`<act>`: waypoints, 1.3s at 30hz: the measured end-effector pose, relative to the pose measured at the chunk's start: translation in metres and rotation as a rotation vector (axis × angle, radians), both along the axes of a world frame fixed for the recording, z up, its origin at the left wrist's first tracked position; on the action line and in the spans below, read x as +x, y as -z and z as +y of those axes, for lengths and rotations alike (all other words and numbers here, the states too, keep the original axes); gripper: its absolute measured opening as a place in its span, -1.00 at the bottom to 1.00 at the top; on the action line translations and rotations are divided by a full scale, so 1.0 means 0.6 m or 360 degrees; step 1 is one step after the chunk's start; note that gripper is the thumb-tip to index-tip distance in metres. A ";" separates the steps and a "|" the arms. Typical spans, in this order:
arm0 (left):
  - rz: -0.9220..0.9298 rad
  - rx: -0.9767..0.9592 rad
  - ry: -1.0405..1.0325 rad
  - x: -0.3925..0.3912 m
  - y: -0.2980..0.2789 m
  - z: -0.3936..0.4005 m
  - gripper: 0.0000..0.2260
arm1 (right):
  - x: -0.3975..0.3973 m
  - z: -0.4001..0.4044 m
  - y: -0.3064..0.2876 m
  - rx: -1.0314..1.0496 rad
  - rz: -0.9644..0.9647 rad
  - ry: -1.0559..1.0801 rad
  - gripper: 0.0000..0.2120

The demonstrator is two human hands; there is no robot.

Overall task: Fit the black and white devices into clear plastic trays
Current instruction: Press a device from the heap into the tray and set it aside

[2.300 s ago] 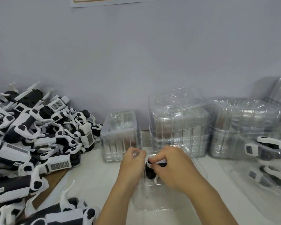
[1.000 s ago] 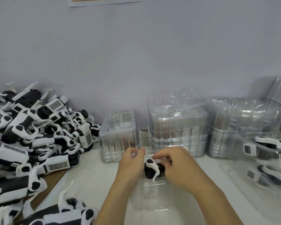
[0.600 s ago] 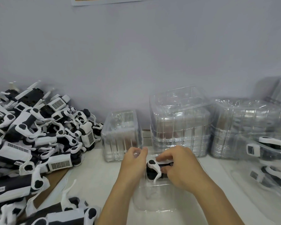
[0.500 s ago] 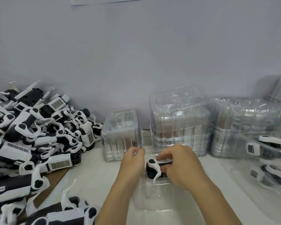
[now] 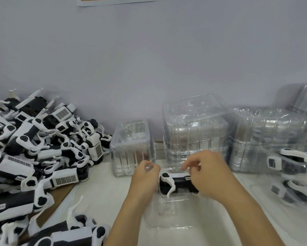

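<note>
Wall: a plain pale wall (image 5: 149, 59) is seen behind the table (image 5: 103, 189).
Device pile: loose black and white devices (image 5: 39, 148) are heaped at the left, some reaching the near edge.
Tray stacks: stacks of empty clear trays (image 5: 195, 132) are stood at the far side; at the right, packed trays (image 5: 294, 174) with devices inside are seen.
Working tray: one clear tray (image 5: 167, 217) is placed in the middle, near the person.
Right hand: the right hand (image 5: 211, 174) is laid over the right part of the device, fingers curled down on it.
Left hand: the left hand (image 5: 145, 176) is curled on the left far rim of the tray; what exactly is pinched cannot be told.
Device: the device (image 5: 177, 183) is held low in the far part of the working tray.
Risk: the thin tray may flex or slide if it is pressed off-centre, and the white arm may be caught on the rim, so the device would be seated crooked.
Direction: the long axis is laid left to right; the rounded white end is pointed left.
</note>
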State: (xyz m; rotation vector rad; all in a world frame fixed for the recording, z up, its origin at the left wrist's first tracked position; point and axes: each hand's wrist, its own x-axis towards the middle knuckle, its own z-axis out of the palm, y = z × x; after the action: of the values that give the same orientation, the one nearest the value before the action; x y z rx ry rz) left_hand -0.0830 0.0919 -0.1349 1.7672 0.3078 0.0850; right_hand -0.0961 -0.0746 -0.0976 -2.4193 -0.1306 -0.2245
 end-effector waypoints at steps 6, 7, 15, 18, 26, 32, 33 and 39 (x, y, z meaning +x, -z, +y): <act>0.0000 -0.0002 0.0010 -0.001 -0.001 0.000 -0.90 | -0.012 -0.003 -0.017 -0.0220 0.0312 -0.0093 -0.71; -0.0001 -0.0001 0.0009 -0.001 -0.001 0.000 -0.91 | -0.012 0.002 -0.014 -0.0288 0.0344 -0.0121 -0.69; -0.0017 0.0011 -0.0025 0.000 0.003 0.004 -0.94 | -0.009 -0.001 -0.010 -0.0212 0.0423 -0.0353 -0.61; -0.0022 0.0015 -0.0037 0.002 0.004 0.006 -0.95 | -0.011 -0.001 -0.012 -0.0207 0.0446 -0.0399 -0.55; -0.0022 0.0009 -0.0023 0.003 0.005 0.005 -0.93 | -0.026 0.031 -0.017 -0.0726 0.0548 -0.0456 -0.46; -0.0007 0.0043 -0.0022 0.005 0.004 0.007 -0.90 | -0.026 0.046 -0.013 -0.0841 0.0565 -0.0351 -0.58; -0.0010 0.0048 -0.0021 0.006 0.005 0.008 -0.89 | -0.024 0.045 -0.009 -0.0781 0.0557 -0.0310 -0.59; -0.0032 0.0056 -0.0014 0.007 0.007 0.009 -0.86 | -0.022 0.041 -0.001 -0.0708 0.0416 -0.0323 -0.60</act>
State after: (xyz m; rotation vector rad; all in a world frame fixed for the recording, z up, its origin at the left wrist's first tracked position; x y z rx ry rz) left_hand -0.0787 0.0974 -0.1391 1.7989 0.3011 0.1150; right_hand -0.1095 -0.0502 -0.0969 -2.8228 -0.3347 0.2389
